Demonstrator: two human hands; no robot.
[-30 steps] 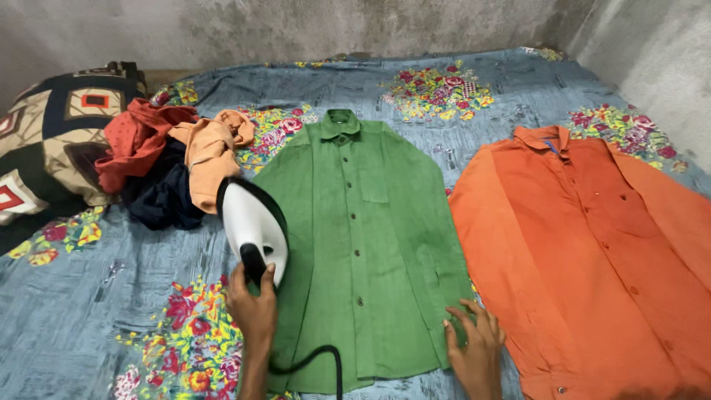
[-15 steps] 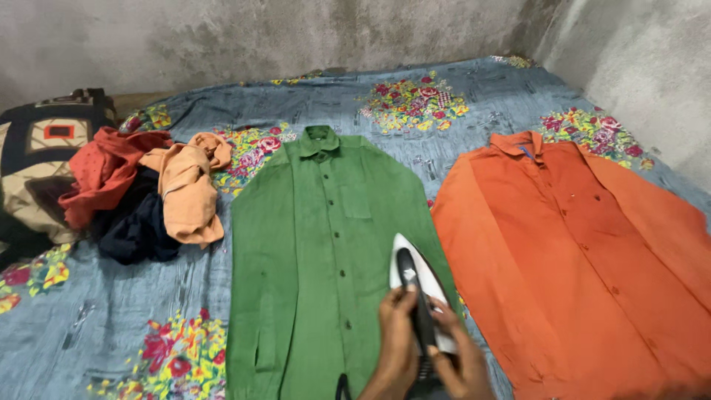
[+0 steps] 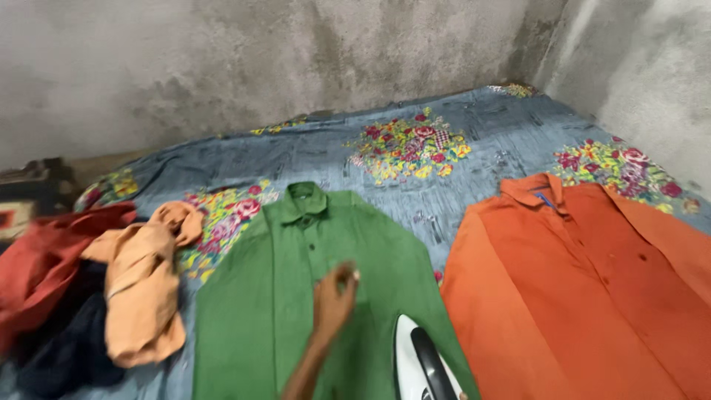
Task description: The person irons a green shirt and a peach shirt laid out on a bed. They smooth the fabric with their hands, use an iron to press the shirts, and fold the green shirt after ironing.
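Half a second earlier both hands had been on the iron (image 3: pixel 424 363) near the green shirt's lower right side; now the left hand (image 3: pixel 333 300) had let go and reached out over the middle of the green shirt (image 3: pixel 296 296), and the view had tilted up toward the wall (image 3: pixel 259 59). That hand hovered or rested lightly on the chest of the shirt, wrist bent, fingers curled loosely together and closed on nothing. Its forearm ran up from the near edge. The right hand was out of sight below the frame, so I could not tell how its fingers stood or whether it gripped the iron's black handle.

The iron sat on the near right part of the green shirt, nose pointing away. The shirt lay flat and buttoned on the flowered blue bedsheet (image 3: pixel 459 126), collar at the far end.

To my eye the pressing of the shirt front was in hand, with the free hand there to smooth the cloth; flattening the fabric ahead of the iron looked like what was called for.

An orange shirt (image 3: pixel 592 296) lay flat to the right, and a heap of crumpled clothes (image 3: pixel 141 289) to the left.
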